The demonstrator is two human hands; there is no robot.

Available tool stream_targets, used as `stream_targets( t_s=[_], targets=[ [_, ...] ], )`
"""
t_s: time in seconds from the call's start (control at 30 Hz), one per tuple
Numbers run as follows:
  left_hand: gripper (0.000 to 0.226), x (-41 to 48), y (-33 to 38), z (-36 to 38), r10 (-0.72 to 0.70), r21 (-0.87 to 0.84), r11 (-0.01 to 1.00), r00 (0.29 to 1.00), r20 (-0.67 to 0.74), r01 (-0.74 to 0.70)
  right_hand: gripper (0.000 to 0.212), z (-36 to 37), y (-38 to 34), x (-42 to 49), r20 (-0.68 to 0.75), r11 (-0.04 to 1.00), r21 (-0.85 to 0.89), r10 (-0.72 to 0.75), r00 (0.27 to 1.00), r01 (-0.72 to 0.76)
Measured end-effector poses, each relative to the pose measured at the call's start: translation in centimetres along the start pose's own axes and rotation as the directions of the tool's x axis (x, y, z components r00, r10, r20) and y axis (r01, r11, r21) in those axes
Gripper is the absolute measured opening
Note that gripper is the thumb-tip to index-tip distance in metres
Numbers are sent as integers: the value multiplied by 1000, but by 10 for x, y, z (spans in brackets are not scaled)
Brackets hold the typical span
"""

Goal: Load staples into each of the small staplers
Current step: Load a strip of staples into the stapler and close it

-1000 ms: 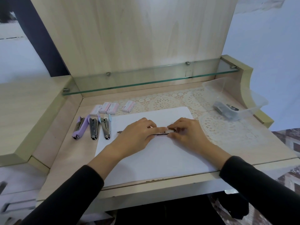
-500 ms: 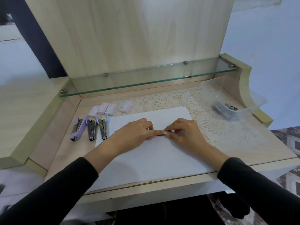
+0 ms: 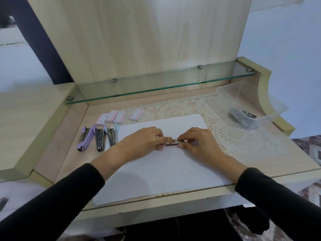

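Left hand (image 3: 144, 142) grips stapler (image 3: 171, 142) body, right hand (image 3: 199, 143) pinches its right end; long axis runs left-right between hands

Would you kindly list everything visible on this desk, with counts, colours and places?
open staplers: three, pastel, one purple, in a row left of the paper
staple boxes: four, pink-white, behind those staplers
held stapler: one, silvery, on the paper between both hands
paper: one sheet, white, desk centre
lace mat: one, cream, under the paper, extending right
tub: one, clear, right rear, holding a grey object
glass shelf: one, greenish, above the desk's back
left hand: one, grips the held stapler
right hand: one, pinches its right end
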State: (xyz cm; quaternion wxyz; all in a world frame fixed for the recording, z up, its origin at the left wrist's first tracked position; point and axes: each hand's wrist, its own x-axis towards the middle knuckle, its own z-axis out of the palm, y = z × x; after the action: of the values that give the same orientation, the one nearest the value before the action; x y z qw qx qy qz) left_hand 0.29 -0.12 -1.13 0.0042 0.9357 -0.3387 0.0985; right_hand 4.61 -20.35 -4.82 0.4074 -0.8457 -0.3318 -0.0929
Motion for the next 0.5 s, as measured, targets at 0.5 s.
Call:
stream_targets(
  t_s=[0.5],
  targets=[
    [36,14,4,-15,-155,-14,987,965,212,161,13,2,0,1,13,998,-45,-46,999,46]
  ],
)
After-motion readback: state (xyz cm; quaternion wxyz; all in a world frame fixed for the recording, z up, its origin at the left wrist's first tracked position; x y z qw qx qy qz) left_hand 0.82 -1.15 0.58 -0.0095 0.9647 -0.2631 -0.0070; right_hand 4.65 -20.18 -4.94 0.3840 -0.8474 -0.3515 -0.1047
